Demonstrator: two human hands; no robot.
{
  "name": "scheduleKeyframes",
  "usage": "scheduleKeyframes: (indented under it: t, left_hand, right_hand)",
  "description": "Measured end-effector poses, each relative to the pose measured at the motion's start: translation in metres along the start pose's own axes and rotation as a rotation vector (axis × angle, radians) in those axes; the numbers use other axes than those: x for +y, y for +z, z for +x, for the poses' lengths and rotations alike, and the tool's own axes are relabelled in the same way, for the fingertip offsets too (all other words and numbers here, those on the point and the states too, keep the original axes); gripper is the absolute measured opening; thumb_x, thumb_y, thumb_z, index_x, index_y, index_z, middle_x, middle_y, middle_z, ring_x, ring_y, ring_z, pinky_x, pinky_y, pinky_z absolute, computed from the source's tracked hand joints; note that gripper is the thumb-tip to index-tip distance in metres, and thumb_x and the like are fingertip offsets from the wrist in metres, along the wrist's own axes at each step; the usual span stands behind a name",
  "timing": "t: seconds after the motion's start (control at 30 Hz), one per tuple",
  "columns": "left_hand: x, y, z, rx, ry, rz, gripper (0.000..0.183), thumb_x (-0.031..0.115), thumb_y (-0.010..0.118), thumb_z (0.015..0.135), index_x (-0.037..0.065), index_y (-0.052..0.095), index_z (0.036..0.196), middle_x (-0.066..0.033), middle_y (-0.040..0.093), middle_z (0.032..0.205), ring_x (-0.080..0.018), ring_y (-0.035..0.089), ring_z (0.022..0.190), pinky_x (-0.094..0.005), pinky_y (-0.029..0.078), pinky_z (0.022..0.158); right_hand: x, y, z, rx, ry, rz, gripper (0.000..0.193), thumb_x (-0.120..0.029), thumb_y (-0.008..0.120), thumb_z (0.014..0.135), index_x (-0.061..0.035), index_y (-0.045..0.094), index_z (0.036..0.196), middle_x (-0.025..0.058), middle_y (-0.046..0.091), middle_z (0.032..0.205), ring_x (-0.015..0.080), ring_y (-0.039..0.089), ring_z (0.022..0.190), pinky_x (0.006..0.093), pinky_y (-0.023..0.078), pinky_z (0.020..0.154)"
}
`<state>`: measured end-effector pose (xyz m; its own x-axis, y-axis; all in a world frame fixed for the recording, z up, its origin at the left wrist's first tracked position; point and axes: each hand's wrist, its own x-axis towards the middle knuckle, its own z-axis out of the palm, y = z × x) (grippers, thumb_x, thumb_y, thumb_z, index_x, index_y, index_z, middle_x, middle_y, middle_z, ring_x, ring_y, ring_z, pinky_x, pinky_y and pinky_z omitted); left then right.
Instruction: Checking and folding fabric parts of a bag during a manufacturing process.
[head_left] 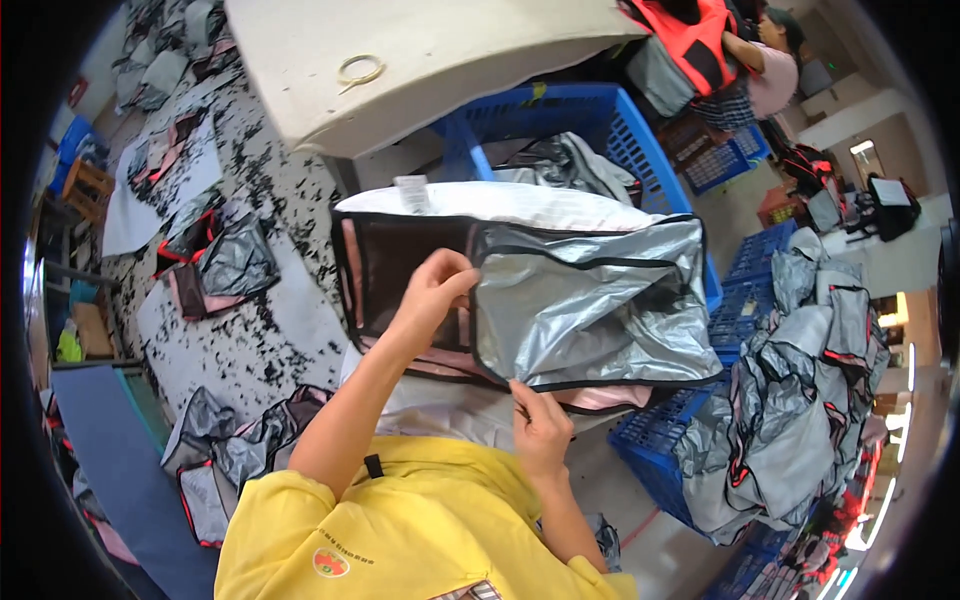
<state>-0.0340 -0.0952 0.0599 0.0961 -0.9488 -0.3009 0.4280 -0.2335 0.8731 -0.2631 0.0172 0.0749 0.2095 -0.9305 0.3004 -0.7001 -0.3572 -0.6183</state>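
Beyond the silver-lined bag (590, 310), pinched by the fingers (458, 276) of left hand (436, 287) and right hand (542, 430), a blue crate (640, 150) holds crumpled silver pieces (585, 168).

A white table (300, 60) bears one thin ring (345, 80) on its top. Close below the table's near edge stands a blue crate (650, 155), with crumpled silver cloth (575, 165) inside. Right of the table, a person in a pink top (774, 88) has an arm extended to an orange-red bag (705, 45). Left of the table, black scraps (255, 175) are strewn over the floor; among them lies a bundle of silver and pink pieces (240, 262). Farther left of the table, a wooden stool (88, 190) is noted. Well right of the table and nearer, a large silver heap (800, 380) lies over blue baskets (645, 460).
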Motion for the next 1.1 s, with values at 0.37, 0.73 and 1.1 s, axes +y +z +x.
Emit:
scheduleKeyframes:
  t: [0.37,0.73,1.1]
  left_hand:
    - [-0.002,0.021,-0.025,-0.303,1.114,1.144,0.022,0.009,0.072,0.066,0.013,0.071,0.087,-0.0057,0.054,0.09,-0.0287,0.055,0.088,-0.0373,0.051,0.067]
    - [-0.043,0.015,-0.042,-0.126,1.094,0.942,0.032,0.003,0.074,0.055,0.013,0.074,0.086,-0.0088,0.056,0.092,-0.0322,0.056,0.087,-0.04,0.047,0.064]
    - [-0.032,-0.007,-0.046,-0.028,0.684,0.846,0.032,-0.013,0.064,0.057,0.003,0.067,0.085,-0.0124,0.054,0.097,-0.0338,0.054,0.099,-0.0417,0.047,0.081]
  right_hand:
    - [0.002,-0.021,-0.01,-0.143,0.666,0.653,0.02,-0.012,0.072,0.1,-0.0075,0.075,0.119,0.0029,0.075,0.083,0.0122,0.07,0.07,0.0265,0.052,0.061]
    - [0.009,-0.12,0.145,0.164,0.422,0.009,0.037,-0.029,0.07,0.103,-0.0065,0.068,0.132,0.0065,0.068,0.074,0.0138,0.063,0.062,0.0308,0.049,0.061]
    - [0.046,-0.089,0.09,0.166,0.357,-0.12,0.023,-0.018,0.08,0.091,-0.0019,0.066,0.083,0.0087,0.07,0.074,0.0156,0.061,0.058,0.033,0.048,0.056]
